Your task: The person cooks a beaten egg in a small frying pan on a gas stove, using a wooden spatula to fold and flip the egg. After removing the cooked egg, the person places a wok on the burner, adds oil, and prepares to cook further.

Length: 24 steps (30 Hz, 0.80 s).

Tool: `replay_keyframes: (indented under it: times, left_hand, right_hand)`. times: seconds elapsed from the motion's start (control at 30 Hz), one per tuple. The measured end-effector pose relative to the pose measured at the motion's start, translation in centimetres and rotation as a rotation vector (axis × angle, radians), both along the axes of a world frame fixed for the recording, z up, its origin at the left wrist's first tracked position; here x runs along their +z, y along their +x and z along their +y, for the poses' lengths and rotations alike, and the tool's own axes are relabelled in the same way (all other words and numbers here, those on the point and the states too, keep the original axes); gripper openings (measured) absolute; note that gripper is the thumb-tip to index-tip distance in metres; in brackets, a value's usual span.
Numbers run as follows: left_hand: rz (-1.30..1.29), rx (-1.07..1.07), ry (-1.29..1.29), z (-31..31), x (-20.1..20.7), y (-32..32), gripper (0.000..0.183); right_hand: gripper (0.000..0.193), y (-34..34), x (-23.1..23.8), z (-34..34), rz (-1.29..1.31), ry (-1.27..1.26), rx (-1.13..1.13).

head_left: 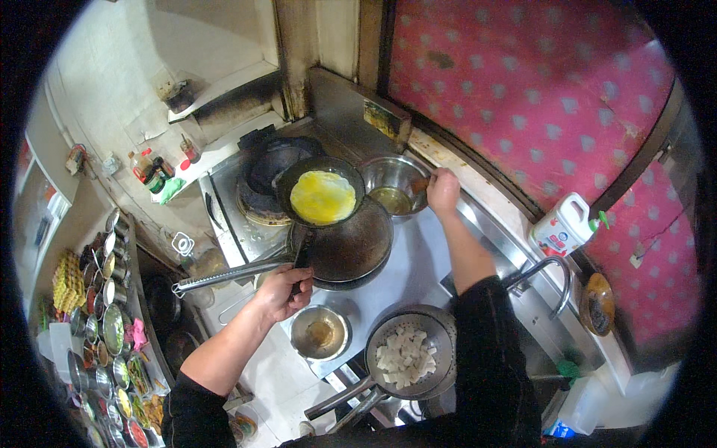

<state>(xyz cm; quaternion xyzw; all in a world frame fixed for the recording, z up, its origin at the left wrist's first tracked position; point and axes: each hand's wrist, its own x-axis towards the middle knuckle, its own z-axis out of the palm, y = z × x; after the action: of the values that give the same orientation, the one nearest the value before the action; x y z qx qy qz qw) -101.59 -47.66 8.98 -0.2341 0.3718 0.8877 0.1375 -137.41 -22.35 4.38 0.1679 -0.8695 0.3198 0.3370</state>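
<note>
My left hand (281,293) grips the dark handle of a small black pan (287,187) and holds it tilted over a large dark wok (351,250). A round yellow egg sheet (323,197) lies in the pan. My right hand (443,190) reaches to the far right and holds the wooden handle of a utensil that dips into a steel bowl (394,184) of yellowish liquid. A long steel ladle handle (224,277) lies just left of my left hand.
A black burner (267,168) sits behind the pan. Near me stand a small steel bowl (320,333) and a strainer of white cubes (407,353). Several ingredient bowls (112,328) line the left counter. A tap (549,272) and white bottle (564,224) are at the right.
</note>
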Motion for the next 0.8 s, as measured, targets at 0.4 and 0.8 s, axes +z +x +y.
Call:
replay_keyframes:
  times: [0.4, 0.8]
  left_hand:
    - [0.011, 0.08, -0.03, -1.2, -0.1, 1.1, 0.017]
    - [0.215, 0.25, 0.081, -0.4, 5.3, 30.2, 0.015]
  right_hand:
    - [0.008, -2.5, -4.1, -0.2, -0.445, -0.68, 0.12]
    - [0.011, 38.9, 17.9, -18.9, -0.51, -0.419, 1.128]
